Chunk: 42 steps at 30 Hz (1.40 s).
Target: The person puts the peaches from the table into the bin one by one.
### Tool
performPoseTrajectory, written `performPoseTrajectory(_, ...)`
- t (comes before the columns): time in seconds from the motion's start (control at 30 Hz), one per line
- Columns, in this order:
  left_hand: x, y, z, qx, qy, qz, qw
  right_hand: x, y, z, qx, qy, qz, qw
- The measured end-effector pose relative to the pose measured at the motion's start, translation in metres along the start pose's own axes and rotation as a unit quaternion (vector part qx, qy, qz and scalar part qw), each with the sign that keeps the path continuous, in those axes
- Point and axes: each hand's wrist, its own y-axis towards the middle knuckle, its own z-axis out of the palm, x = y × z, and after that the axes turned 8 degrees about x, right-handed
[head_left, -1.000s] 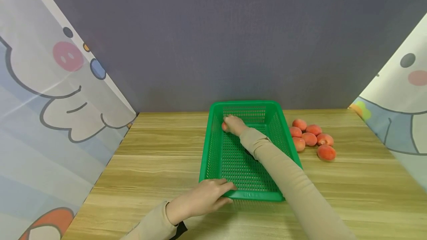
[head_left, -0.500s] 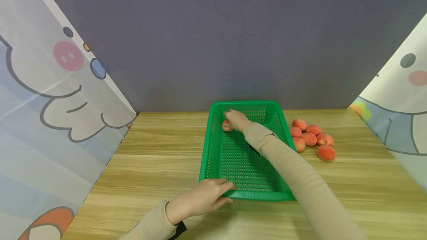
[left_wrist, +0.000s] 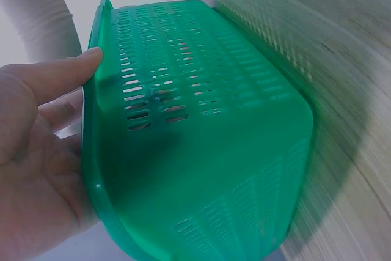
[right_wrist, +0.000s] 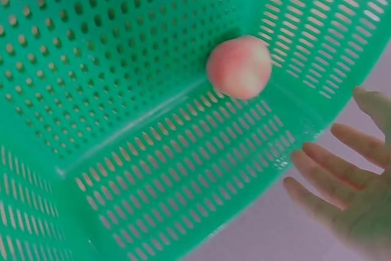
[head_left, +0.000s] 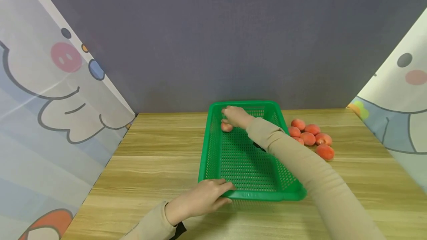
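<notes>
A green plastic basket [head_left: 260, 195] with slotted walls stands on the wooden table. My left hand [head_left: 205, 199] holds its near rim at the left corner; in the left wrist view the thumb [left_wrist: 67, 74] lies on the outer side, the other fingers partly hidden behind the rim. One peach [right_wrist: 239, 67] sits in the basket's far left corner. Above that corner, my right hand [head_left: 236, 116] is apart from the peach; the right wrist view shows its fingers [right_wrist: 330, 172] spread, holding nothing.
Several loose peaches [head_left: 307, 139] lie in a group on the table [head_left: 160, 166] just right of the basket. A dark grey panel [head_left: 207, 47] rises behind the table, and cartoon-printed sheets [head_left: 60, 95] flank it on both sides.
My right hand has let go of the peach, leaving it in the corner, and has lifted and drawn back slightly to the right. The left hand stays on the rim.
</notes>
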Motion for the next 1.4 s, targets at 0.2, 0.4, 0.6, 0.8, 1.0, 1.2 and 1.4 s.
performPoseTrajectory(0.2,0.0,0.0,0.0,0.001,-0.004,-0.001,1.0,0.004,-0.014,-0.014,0.007,-0.003,-0.013,0.9999)
performPoseTrajectory(0.4,0.001,0.0,0.0,0.003,-0.007,-0.001,1.0,0.005,-0.032,-0.027,-0.003,-0.003,-0.023,0.9997)
performPoseTrajectory(0.6,0.002,-0.001,0.001,0.0,-0.007,0.0,1.0,0.006,-0.053,-0.034,-0.032,-0.03,-0.038,0.9983)
performPoseTrajectory(0.8,0.001,-0.001,0.001,-0.001,-0.005,0.002,1.0,0.006,-0.073,-0.038,-0.056,-0.049,-0.054,0.9958)
performPoseTrajectory(1.0,0.002,-0.001,0.0,0.0,-0.007,-0.003,1.0,0.003,-0.089,-0.042,-0.077,-0.049,-0.061,0.9939)
performPoseTrajectory(1.2,0.002,-0.001,0.001,-0.001,-0.007,-0.001,1.0,-0.006,-0.107,-0.043,-0.088,-0.044,-0.05,0.9939)
performPoseTrajectory(1.4,0.003,-0.001,0.002,-0.001,-0.005,-0.003,1.0,-0.024,-0.128,-0.042,-0.11,-0.031,-0.031,0.9929)
